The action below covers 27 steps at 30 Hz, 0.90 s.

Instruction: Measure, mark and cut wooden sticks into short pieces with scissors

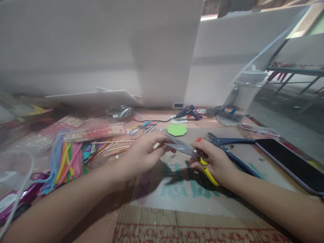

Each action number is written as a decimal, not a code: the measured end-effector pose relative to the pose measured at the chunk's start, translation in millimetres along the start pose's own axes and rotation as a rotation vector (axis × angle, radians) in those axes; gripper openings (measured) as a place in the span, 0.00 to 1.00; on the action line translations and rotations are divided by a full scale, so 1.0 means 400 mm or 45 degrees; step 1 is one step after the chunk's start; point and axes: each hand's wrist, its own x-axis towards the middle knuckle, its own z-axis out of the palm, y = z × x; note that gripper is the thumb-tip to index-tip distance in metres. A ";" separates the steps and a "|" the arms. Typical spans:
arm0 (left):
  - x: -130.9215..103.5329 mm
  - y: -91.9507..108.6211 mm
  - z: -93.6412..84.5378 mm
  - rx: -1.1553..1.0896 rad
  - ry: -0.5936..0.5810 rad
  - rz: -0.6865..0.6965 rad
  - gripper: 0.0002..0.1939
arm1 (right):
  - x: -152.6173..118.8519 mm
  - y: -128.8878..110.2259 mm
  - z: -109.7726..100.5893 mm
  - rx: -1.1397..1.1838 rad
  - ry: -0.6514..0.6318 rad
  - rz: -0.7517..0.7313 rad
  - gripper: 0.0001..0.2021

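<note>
My right hand (211, 160) is closed round the yellow and orange handles of a pair of scissors (184, 148), whose blades are parted and point left. At the blade tips, my left hand (149, 148) has its fingers pinched together; whatever small piece is between them is too hidden to make out. Both hands are above a white sheet (157, 195) with teal lettering. Behind the scissors lies a light green, many-sided piece (177, 129). Blue-handled pliers (235, 157) rest just past my right hand.
Colourful pipe cleaners (65, 162) and bagged sticks (96, 132) lie left. A blue glue gun (188, 112) sits at the back, with a clear bottle (240, 98) right of it. A phone (291, 163) lies at the right edge. White boards (101, 50) stand behind.
</note>
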 end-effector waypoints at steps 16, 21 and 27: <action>0.002 0.004 -0.006 -0.167 -0.125 -0.150 0.09 | -0.003 -0.013 0.002 0.106 -0.001 0.190 0.18; 0.000 0.009 -0.013 -0.325 -0.026 -0.197 0.15 | 0.000 0.002 0.011 0.211 0.165 0.454 0.23; -0.004 0.017 -0.007 -0.451 0.029 -0.376 0.21 | 0.007 0.004 0.010 0.172 0.160 0.532 0.24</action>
